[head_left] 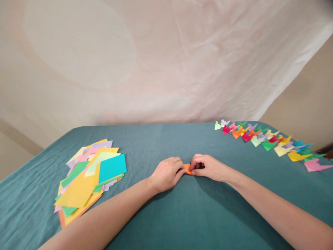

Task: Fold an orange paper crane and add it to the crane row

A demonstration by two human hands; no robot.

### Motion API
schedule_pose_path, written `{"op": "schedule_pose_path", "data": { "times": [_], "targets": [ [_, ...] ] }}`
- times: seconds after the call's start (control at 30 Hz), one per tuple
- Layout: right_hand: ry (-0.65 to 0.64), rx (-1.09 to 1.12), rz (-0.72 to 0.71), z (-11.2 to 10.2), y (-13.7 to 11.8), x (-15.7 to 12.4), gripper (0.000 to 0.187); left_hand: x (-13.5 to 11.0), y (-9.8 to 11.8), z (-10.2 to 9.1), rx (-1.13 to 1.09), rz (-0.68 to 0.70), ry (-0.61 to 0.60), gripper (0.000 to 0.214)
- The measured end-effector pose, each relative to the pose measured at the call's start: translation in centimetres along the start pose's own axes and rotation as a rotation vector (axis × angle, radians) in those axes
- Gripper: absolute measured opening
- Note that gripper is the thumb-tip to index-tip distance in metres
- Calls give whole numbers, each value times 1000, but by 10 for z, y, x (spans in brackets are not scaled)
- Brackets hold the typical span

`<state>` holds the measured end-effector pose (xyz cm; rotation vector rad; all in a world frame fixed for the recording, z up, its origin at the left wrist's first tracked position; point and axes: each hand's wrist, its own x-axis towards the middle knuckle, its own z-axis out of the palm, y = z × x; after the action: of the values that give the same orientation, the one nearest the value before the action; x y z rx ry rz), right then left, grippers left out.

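Note:
A small folded orange paper (187,169) lies on the teal tablecloth (182,215) between my two hands. My left hand (167,173) has its fingers curled and pinches the paper's left side. My right hand (206,167) pinches the right side with closed fingers. Most of the paper is hidden under my fingertips.
A loose stack of coloured paper squares (90,177) lies at the left. Several folded paper cranes (270,140) in many colours stand in rows at the back right. A pale cloth backdrop (156,62) hangs behind the table's far edge.

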<state>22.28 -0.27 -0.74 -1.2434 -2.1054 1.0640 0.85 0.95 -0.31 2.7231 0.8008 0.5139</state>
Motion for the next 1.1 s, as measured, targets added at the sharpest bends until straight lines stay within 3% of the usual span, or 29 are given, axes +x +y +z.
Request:
{"op": "schedule_pose_path", "data": {
  "times": [1.1],
  "targets": [
    [-9, -12, 36, -1, 2, 1, 7, 2, 1, 3, 23, -8, 11, 16]
  ]
}}
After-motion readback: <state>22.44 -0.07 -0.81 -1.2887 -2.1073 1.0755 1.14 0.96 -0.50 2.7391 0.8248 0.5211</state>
